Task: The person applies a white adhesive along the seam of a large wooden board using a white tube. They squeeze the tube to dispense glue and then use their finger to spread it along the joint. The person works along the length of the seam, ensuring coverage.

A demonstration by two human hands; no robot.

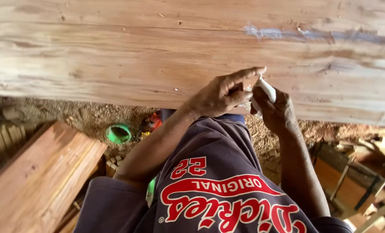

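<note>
My right hand (278, 113) is closed around a small white tube (265, 89), held at the near edge of a wide pale wooden board (149, 56) that spans the top of the view. My left hand (218, 94) meets it from the left. Its thumb and curled fingers pinch at the tube's end, and the index finger sticks out straight over the board. Most of the tube's lower part is hidden inside my right fist. A white smear (287, 33) runs along the board at the upper right.
Below the board lies ground covered in sawdust. On it are a green round container (118, 133) and a red object (154, 121). A reddish plank (37, 181) lies at the lower left. A wooden box and offcuts (347, 181) sit at the lower right.
</note>
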